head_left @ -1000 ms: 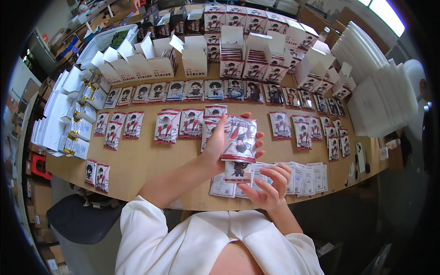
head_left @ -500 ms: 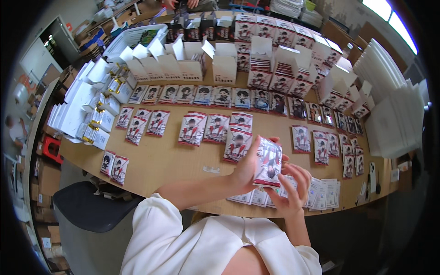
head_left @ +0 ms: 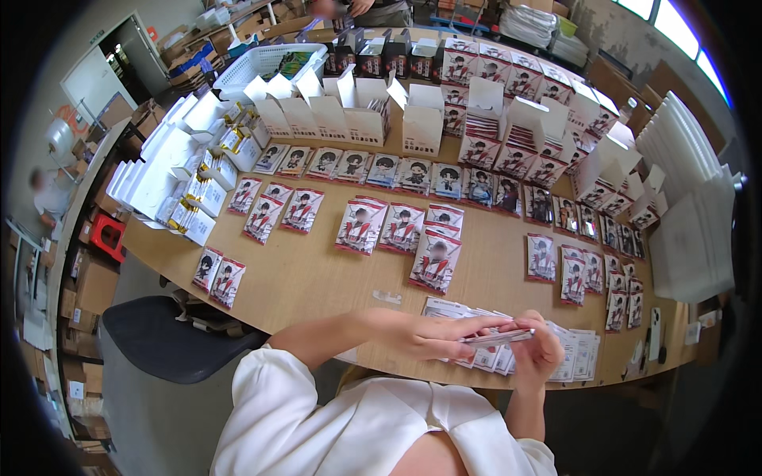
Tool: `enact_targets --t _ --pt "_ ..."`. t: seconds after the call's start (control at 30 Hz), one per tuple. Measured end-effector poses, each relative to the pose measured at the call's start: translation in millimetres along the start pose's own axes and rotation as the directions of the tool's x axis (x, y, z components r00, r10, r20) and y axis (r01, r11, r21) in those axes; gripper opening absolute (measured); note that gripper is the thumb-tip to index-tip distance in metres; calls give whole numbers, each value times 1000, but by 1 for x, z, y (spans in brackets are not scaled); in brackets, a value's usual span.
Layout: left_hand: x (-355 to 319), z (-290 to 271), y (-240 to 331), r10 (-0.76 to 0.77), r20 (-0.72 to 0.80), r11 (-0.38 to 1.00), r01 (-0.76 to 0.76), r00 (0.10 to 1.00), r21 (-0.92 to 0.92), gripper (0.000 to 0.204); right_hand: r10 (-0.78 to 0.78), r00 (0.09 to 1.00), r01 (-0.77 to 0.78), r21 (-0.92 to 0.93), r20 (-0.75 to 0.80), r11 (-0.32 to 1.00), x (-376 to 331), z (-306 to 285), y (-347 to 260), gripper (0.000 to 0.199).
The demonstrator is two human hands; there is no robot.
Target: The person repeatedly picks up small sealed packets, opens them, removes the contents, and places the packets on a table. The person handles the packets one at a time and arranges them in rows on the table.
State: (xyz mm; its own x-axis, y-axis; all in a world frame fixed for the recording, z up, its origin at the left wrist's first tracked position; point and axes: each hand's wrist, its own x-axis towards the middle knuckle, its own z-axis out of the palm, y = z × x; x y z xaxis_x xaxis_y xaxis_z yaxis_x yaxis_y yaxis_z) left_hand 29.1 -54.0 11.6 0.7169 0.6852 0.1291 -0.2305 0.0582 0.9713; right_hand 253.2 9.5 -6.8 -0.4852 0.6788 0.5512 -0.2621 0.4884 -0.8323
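Near the front edge of the table, my left hand and my right hand both grip a thin stack of card packets, which I see edge-on. My left fingers lie along its far side with the thumb beneath, and my right fingers curl round its right end. Below and behind the hands, a fanned row of white printed cards lies on the table, partly covered by my arms. Farther off, a red and white character packet tops a small overlapping pile.
More packets and a row of character cards lie across the wooden table. Open white boxes stand behind. At the left are boxes of gold packs; a black chair stands lower left. Another person's hand shows at the far side.
The stack has come down toward the table's front edge and turned from face-up to edge-on. My right hand has closed round its right end. The whole view has shifted slightly.
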Motion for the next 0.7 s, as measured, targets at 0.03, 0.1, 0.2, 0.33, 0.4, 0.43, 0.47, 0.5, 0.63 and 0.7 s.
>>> enact_targets --t 0.03,0.1,0.2,0.33,0.4,0.43,0.47,0.5,0.63,0.7 --pt "-7 -1 -1 31 -60 994 -25 998 109 79 4 1000 -4 -8 7 1000 0 4 1 33" --pt "-29 -3 -5 113 -169 945 -54 979 323 78 -13 999 13 2 -42 1000 4 9 3 36" --pt "-75 -18 -3 304 -707 903 45 639 428 65 -10 995 10 -4 -96 1000 4 6 5 36" --pt "-129 -80 -36 659 -746 154 953 97 260 65 64 991 -63 18 -121 998 -1 3 9 27" --pt "-147 -99 -63 567 -821 136 975 68 174 65 64 994 -65 1 -90 998 -2 6 10 25" --pt "-148 -104 -68 516 -855 123 983 56 138 65 66 995 -67 -11 -80 998 -2 8 10 24" --pt "-150 -107 -71 509 -859 83 991 51 108 64 57 995 -60 -33 -79 998 -1 9 8 22" --pt "-149 -110 -73 514 -856 69 993 47 95 64 62 995 -65 -30 -83 997 -1 10 8 22" --pt "-147 -118 -72 485 -875 27 1000 -1 14 63 80 992 -82 -19 -98 996 -3 9 9 21" --pt "-146 -121 -71 461 -887 8 1000 -19 -17 63 87 991 -89 -15 -97 996 -5 8 11 21"
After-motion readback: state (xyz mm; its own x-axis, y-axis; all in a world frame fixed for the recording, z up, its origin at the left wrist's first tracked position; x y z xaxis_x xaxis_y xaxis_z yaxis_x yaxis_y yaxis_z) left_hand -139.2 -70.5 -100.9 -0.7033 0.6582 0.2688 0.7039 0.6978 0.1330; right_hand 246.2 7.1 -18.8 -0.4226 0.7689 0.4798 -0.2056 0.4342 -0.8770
